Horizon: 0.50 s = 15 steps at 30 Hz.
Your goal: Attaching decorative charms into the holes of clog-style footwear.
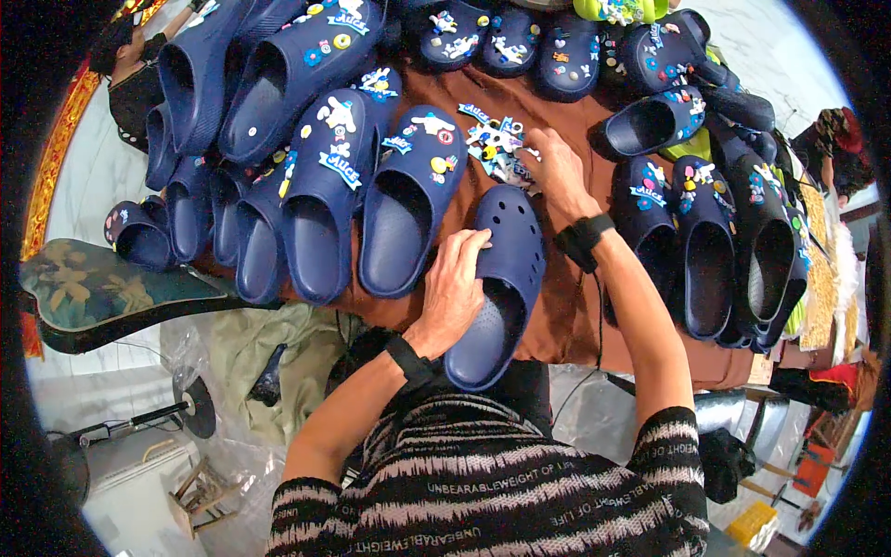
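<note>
My left hand [455, 290] is closed on a plain navy clog [509, 243], thumb over its edge and fingers along the side. The clog has open round holes and no charms on it. It lies toe away from me near the table's front edge. Beyond its toe is a small heap of colourful shoe charms [498, 144], white, blue and yellow. My right hand [557, 167] reaches to the right side of this heap, fingers bent and tips among the charms. What those fingertips pinch, if anything, is too small to make out. Left of the clog stands a decorated navy clog [413, 200].
Several decorated navy clogs [329, 195] crowd the left of the brown-covered table [580, 320]. More line the back [571, 60] and right side [710, 246]. A lime-green clog [622, 9] sits at the far edge. A dark floral chair back [121, 288] juts in at left.
</note>
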### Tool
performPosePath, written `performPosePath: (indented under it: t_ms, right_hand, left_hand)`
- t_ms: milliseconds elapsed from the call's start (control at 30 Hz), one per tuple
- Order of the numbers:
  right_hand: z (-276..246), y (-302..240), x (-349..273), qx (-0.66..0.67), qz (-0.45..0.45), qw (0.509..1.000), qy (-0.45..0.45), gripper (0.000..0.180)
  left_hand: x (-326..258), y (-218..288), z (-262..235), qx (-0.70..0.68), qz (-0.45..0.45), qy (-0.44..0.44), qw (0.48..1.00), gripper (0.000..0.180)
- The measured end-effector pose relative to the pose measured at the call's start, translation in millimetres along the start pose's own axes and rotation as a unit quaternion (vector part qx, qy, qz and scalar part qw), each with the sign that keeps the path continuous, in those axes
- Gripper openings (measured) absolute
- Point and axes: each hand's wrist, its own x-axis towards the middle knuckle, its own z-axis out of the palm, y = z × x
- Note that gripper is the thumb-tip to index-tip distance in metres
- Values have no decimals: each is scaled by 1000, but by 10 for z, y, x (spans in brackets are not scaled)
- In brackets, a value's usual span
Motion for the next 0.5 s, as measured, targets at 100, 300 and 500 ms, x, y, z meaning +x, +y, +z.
performPosePath:
  t_ms: [100,300,500]
  right_hand:
    - [117,-11,228,-17,-74,997,12,27]
    - [134,-2,454,-88,-22,989,-115,35]
    - [205,96,474,-50,-40,993,-102,28]
  left_hand:
    - [8,10,33,9,-4,11,1000,64]
    - [1,7,49,40,-19,3,999,64]
    - [-3,-11,53,80,32,50,995,64]
